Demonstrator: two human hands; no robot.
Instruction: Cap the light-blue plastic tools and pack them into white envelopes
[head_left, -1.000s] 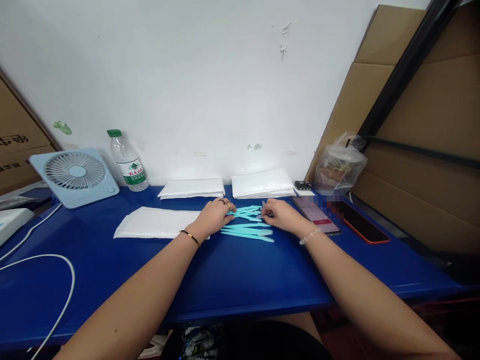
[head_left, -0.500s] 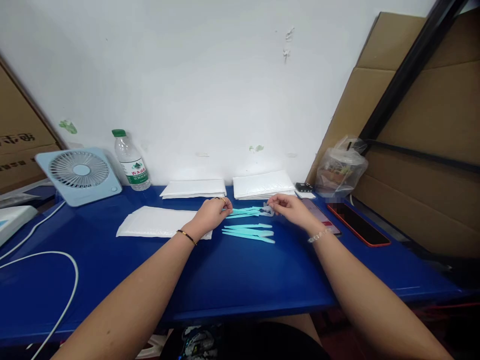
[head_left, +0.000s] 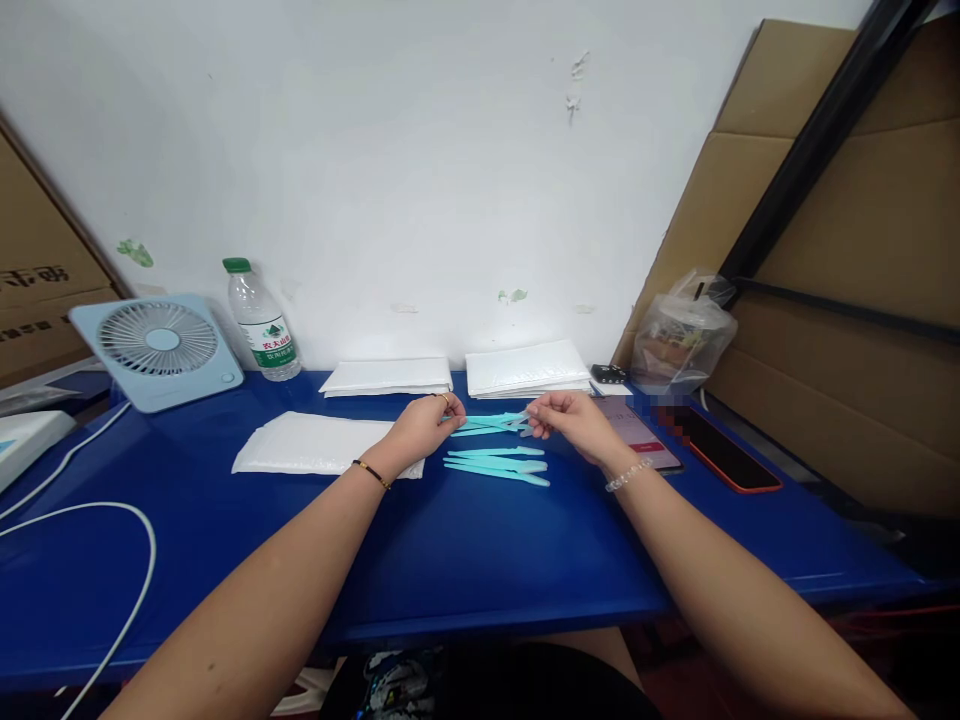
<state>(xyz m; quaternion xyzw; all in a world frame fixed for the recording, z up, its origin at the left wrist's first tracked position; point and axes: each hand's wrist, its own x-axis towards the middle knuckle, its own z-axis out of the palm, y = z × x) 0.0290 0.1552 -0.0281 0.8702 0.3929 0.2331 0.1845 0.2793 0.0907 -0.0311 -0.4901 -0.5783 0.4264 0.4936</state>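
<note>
Shifted slightly left with the right hand (head_left: 568, 420) since half a second ago, closer to the turquoise sticks (head_left: 491, 425).
Crossed between both hands, on or just above the desk (head_left: 487, 565), behind a second group (head_left: 496, 463). Pinching, hands apart: at the sticks' left ends with the left hand (head_left: 426, 428), at a clear tip (head_left: 523, 416) with the right. Probably light, stiff, slightly slippery; best taken by the handles. Close to phone (head_left: 642, 448) at right, padded mailers (head_left: 300, 445) at left; open toward the front edge.
</note>
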